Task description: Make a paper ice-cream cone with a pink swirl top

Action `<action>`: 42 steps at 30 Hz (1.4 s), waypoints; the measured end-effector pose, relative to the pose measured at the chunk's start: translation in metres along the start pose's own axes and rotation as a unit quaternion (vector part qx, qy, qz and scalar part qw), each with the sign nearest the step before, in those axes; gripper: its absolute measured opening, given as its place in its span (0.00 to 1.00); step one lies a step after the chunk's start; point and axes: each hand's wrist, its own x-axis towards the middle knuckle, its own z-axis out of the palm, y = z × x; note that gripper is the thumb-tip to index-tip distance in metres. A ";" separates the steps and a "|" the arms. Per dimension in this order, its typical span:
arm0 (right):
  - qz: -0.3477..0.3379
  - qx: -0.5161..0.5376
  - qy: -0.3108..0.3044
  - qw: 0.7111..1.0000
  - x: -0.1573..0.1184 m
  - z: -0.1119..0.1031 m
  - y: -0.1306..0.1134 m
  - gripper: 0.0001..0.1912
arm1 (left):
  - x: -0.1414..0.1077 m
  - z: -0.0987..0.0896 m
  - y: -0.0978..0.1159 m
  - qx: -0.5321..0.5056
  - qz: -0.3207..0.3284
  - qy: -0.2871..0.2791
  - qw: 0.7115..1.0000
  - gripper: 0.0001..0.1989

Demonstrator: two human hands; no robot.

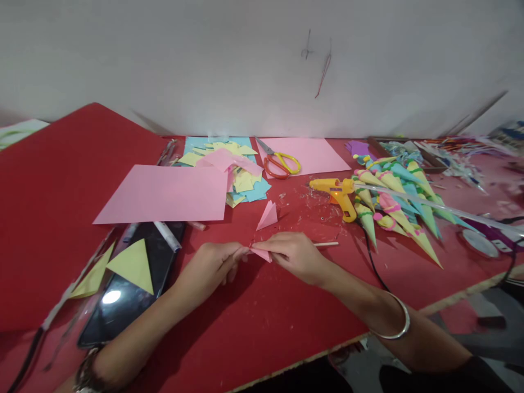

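We note scissors (280, 159), glue gun (332, 188) and cones (393, 196) beyond both hands on the desk (303, 316). Between them, our left hand (219, 265) and right hand (292, 254) pinch a folded pink paper (262, 254), its long axis slanting down rightward.

No readable text, label, brand, number or sign on any paper, tool or other thing in view.

Dim, soft-edged view; white glare on black tablet (130, 289)
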 end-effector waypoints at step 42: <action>-0.175 -0.289 0.086 0.937 -0.003 -0.004 -0.011 0.10 | 0.000 0.005 0.011 -0.206 -0.120 -0.045 0.970 0.20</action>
